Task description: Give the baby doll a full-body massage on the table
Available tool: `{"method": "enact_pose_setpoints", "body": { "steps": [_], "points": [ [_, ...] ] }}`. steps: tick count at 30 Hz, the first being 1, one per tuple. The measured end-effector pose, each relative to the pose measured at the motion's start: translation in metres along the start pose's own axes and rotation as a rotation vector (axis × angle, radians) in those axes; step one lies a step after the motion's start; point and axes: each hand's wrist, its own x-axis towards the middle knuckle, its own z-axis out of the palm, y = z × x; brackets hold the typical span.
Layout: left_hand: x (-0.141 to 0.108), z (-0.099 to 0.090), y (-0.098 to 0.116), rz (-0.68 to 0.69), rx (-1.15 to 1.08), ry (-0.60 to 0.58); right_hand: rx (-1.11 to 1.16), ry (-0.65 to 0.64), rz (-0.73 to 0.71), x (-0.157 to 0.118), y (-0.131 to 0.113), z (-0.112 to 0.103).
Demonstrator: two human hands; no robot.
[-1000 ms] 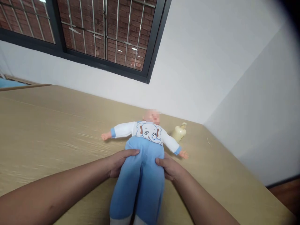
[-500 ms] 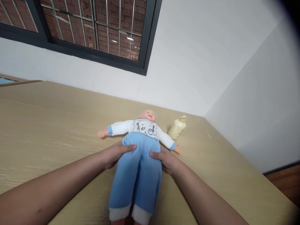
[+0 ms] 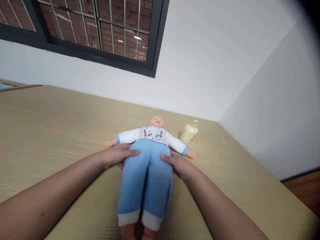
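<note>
A baby doll (image 3: 150,160) lies on its back on the wooden table, its head away from me and its arms spread. It wears a white top with an elephant face on the chest and blue trousers with white cuffs. My left hand (image 3: 120,155) grips the doll's hip on the left, thumb on top of the trousers. On the other hip, my right hand (image 3: 178,163) holds on in the same way. The fingers of both hands are partly hidden beneath the doll. Beyond the doll's right-side arm stands a cream-coloured baby bottle (image 3: 189,133).
The light wooden table (image 3: 62,123) reaches a white wall (image 3: 200,60) at the back and right. A dark-framed window (image 3: 100,30) with bars is set in the wall. A thin pale strand (image 3: 223,140) lies near the table's right edge.
Both hands still hold the doll's hips, my left hand slightly farther up. The doll's bare lower legs show more below the cuffs, and its torso has shifted slightly left.
</note>
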Motion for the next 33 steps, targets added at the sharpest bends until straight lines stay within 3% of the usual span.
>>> {"method": "enact_pose_setpoints", "body": {
  "steps": [2,6,10,13,18,25,28,33],
  "points": [
    [0.003,-0.012,-0.003,-0.043,0.036,0.002,-0.096,0.067,0.048,0.003,0.001,-0.009],
    [0.009,-0.025,-0.013,0.02,0.002,0.047,-0.18,0.107,0.029,0.009,0.003,-0.023],
    [0.012,-0.024,-0.016,0.015,0.021,0.085,-0.108,0.013,-0.019,0.01,0.004,-0.03],
    [0.013,-0.024,-0.014,-0.016,0.162,0.166,-0.066,-0.02,-0.044,0.01,0.006,-0.037],
    [0.008,-0.026,-0.007,-0.04,0.452,0.225,-0.121,0.032,-0.026,0.012,0.008,-0.048],
    [-0.004,-0.012,0.011,-0.073,0.684,0.287,-0.322,0.062,0.043,0.008,0.001,-0.049],
    [-0.006,-0.018,0.012,-0.034,0.71,0.212,-0.453,-0.075,0.055,0.001,-0.008,-0.053],
    [-0.008,-0.033,0.009,-0.059,0.504,-0.176,-0.569,-0.26,0.158,-0.006,-0.014,-0.055]
  ]
}}
